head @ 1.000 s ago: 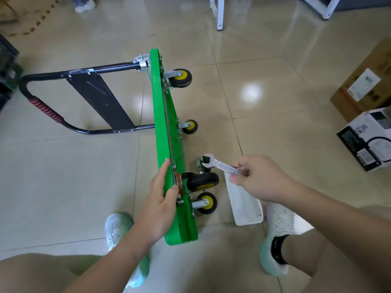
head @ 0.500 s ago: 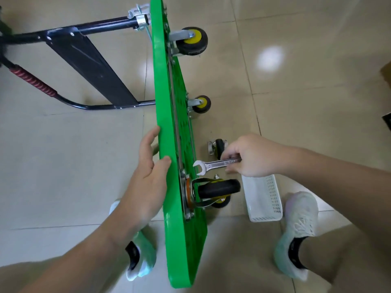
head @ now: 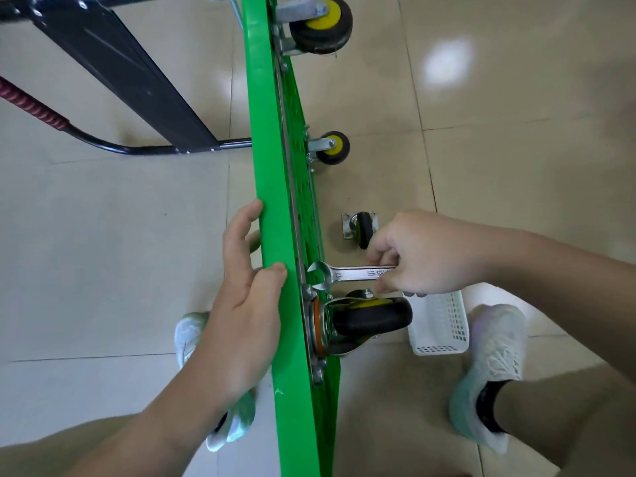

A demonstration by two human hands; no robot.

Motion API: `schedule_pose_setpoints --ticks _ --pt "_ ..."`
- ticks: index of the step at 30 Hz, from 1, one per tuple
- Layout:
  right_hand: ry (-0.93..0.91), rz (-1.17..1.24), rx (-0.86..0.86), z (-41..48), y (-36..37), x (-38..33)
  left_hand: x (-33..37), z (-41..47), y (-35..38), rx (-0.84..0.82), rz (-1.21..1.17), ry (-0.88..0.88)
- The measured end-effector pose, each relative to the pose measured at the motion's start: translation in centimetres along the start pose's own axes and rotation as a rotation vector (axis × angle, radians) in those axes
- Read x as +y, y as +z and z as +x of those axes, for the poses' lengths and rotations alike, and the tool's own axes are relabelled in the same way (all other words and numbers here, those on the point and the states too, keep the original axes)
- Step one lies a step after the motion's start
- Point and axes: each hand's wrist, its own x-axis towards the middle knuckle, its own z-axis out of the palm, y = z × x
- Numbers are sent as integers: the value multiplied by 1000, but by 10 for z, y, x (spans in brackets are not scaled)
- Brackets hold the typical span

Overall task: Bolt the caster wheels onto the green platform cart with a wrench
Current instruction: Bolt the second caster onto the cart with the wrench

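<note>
The cart [head: 272, 166] stands on its long edge on the floor, underside facing right. Near its close end a caster [head: 371, 316] sits against the deck on its mounting plate. The wrench [head: 354, 273] reaches in from the right, its open end at a bolt [head: 307, 290] on the plate's upper corner. Whether the end is fully seated on the hex cannot be told.

The right hand [head: 430, 253] pinches the wrench shank, fingers [head: 382, 242] curled round it. The left hand [head: 244, 304] steadies the deck, fingers nearly straight against its far face, thumb over the upper edge.

The main risk is slip. An open end seated only partly would likely ride off the hex under load, rounding it and throwing the knuckles into the plate or wheel. The swing looks cramped between deck and wheel, so short strokes and frequent reseating invite the same fault.

The cart balances on its edge. A hard pull toward the right hand could tip or slide it, since the left hand braces more than it clamps.

A loose caster [head: 363, 228] lies just beyond the right hand, and a white basket [head: 440, 325] is beside the right shoe. A dropped nut could roll away across the smooth tiles.
</note>
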Motion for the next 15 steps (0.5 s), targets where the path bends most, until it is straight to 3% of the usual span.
schedule_pose_setpoints --ticks 15 --pt "-16 72 37 7 10 23 -3 1 4 12 -29 11"
